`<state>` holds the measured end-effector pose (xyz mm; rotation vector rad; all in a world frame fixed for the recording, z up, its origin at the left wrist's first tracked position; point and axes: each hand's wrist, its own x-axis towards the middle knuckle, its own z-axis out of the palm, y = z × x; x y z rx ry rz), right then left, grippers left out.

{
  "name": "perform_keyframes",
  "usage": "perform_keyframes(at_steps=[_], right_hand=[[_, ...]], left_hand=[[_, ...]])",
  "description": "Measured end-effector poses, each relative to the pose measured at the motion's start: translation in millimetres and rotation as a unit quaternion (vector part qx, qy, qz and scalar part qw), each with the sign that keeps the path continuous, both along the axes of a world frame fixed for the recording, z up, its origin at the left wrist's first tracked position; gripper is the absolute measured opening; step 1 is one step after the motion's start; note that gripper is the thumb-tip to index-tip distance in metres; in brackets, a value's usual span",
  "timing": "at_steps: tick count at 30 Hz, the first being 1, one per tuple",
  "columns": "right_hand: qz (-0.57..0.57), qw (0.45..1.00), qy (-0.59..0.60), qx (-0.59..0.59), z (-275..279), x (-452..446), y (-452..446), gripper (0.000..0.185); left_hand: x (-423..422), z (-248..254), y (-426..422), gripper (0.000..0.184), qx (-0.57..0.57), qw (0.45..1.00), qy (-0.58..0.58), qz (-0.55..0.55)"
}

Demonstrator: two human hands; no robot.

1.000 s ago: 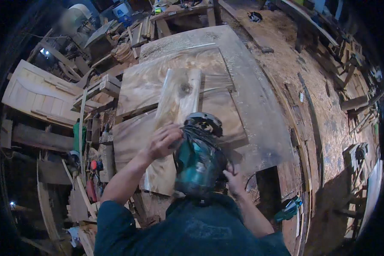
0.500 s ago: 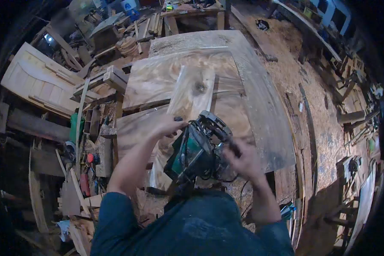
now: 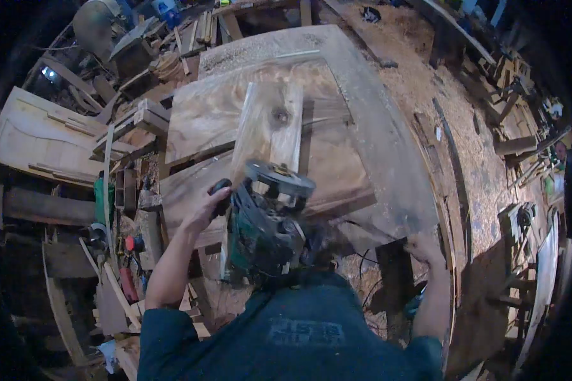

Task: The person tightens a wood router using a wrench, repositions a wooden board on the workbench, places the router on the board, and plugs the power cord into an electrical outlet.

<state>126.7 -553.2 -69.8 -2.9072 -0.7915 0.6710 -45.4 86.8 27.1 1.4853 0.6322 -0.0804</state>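
Observation:
My left hand (image 3: 211, 206) is closed around a black knob of a green plunge router (image 3: 267, 228). The router is tipped up close to my body, with its round base plate (image 3: 279, 176) facing away from me. My right hand (image 3: 424, 247) is off the router, low near the right edge of the large board. Its fingers look curled but are blurred, and a thin dark cord (image 3: 365, 230) runs towards them; whether they hold it I cannot make out. Beyond the router, a knotted wooden plank (image 3: 254, 130) lies on the brown wood panels (image 3: 197, 120).
A large dusty board (image 3: 388, 146) lies under the panels. At left stand a pale curved wooden panel (image 3: 41, 136), stacked timber and a red tool (image 3: 128, 284). Sawdust covers the floor (image 3: 419, 82) at right. A person (image 3: 560, 152) shows at the far right edge.
My right hand has let go of the router and moved right, down beside the board. The router has tilted up towards me, and my left hand has shifted left and down with its knob.

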Motion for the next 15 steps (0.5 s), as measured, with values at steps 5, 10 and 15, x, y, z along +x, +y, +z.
perform_keyframes(at_steps=[5, 10, 15], right_hand=[[-0.024, 0.998, -0.058, -0.012, 63.6, -87.7, 62.1, 0.054], [0.091, 0.895, 0.402, 0.169, 134.6, -139.2, 283.5, 0.061], [0.176, 0.863, 0.249, 0.403, 141.5, -168.1, 293.7, 0.028]], left_hand=[[-19.4, -2.6, 12.6, 0.037, -0.005, 0.998, -0.022, 0.051], [-23.7, -20.1, 20.3, 0.032, -0.037, 0.995, -0.004, 0.088], [-25.8, -9.9, 19.1, 0.03, -0.055, 0.996, -0.018, 0.069]])
